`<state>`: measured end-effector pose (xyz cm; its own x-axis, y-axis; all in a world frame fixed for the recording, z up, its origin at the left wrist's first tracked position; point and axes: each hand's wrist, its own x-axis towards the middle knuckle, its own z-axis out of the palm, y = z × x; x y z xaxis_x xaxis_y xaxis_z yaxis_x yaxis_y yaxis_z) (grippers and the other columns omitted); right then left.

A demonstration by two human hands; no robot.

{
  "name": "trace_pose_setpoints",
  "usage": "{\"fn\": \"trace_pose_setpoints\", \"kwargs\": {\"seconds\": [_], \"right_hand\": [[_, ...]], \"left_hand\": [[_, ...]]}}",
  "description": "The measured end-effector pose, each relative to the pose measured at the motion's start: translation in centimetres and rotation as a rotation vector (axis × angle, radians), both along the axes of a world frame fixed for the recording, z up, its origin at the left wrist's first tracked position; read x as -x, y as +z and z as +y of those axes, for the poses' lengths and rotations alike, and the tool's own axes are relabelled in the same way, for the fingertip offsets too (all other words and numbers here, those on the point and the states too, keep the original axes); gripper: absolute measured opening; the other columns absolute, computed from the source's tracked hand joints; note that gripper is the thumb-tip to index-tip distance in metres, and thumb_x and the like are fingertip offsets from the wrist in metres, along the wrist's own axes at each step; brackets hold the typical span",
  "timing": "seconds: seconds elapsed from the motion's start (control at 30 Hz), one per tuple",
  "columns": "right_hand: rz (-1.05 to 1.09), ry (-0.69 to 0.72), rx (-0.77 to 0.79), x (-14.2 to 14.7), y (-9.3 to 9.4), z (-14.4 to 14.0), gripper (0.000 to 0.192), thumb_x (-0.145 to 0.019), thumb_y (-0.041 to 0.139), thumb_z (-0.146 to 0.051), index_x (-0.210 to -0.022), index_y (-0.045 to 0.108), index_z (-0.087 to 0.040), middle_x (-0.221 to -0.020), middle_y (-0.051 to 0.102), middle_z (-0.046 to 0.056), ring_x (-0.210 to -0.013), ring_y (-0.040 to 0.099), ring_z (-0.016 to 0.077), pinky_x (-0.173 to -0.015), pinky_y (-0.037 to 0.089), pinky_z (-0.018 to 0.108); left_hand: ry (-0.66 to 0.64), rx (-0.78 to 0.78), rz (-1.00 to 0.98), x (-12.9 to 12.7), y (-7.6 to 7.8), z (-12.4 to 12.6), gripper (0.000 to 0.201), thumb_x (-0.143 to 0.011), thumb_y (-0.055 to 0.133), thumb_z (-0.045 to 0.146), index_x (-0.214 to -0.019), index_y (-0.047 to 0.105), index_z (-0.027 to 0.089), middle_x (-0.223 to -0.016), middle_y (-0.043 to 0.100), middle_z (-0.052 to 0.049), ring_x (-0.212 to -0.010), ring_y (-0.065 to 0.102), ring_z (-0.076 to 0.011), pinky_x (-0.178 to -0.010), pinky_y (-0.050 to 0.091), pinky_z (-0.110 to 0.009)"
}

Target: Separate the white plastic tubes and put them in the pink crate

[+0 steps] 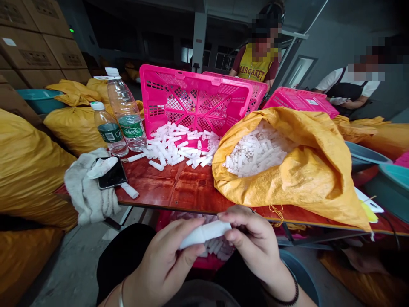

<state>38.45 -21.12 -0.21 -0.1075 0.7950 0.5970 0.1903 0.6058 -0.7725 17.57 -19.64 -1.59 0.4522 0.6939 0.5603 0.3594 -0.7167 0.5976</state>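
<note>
Between my two hands, just in front of the table edge, is a white tube (206,233), tilted slightly up to the right. My left hand (169,251) is closed round its left part, thumb and fingers on either side. At the right end, the fingertips of my right hand (255,238) pinch the tube. Many similar small white tubes (169,147) lie heaped on the table at the mouth of a tipped pink basket (194,91). More white tubes (255,149) fill an open yellow woven sack (306,175) on the right. Below my hands, a pink container holds further pieces (217,249), partly hidden.
On the red table (172,187) stand two water bottles (129,115), beside a phone (111,172) and a white towel (86,187). Full yellow sacks (28,162) and stacked cartons (38,42) flank the left. Two people (260,59) are beyond the table. A blue bucket (300,273) sits below right.
</note>
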Motion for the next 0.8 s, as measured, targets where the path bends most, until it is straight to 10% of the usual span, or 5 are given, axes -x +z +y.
{"fn": "trace_pose_setpoints", "kwargs": {"seconds": [0.33, 0.8], "right_hand": [[-0.471, -0.169, -0.108, 0.8, -2.4, 0.2, 0.061, -0.095, 0.047, -0.028, -0.151, 0.022, -0.027, -0.112, 0.058, 0.01, -0.098, 0.059, 0.0215, -0.081, 0.054, 0.036], [-0.575, -0.428, -0.298, 0.3, -1.6, 0.1, 0.069, -0.09, 0.052, -0.015, -0.151, 0.022, -0.027, -0.107, 0.055, 0.012, -0.093, 0.059, 0.0237, -0.076, 0.055, 0.041]], "left_hand": [[0.175, 0.068, -0.102, -0.9, -2.0, 0.7, 0.033, -0.088, 0.058, 0.02, -0.121, 0.058, 0.023, -0.107, 0.071, -0.006, -0.091, 0.069, -0.017, -0.084, 0.055, -0.025], [-0.054, 0.381, 0.214, -2.8, -10.2, 4.7, 0.03, -0.088, 0.054, 0.026, -0.115, 0.064, 0.019, -0.11, 0.068, -0.011, -0.103, 0.062, -0.025, -0.092, 0.049, -0.04]]}}
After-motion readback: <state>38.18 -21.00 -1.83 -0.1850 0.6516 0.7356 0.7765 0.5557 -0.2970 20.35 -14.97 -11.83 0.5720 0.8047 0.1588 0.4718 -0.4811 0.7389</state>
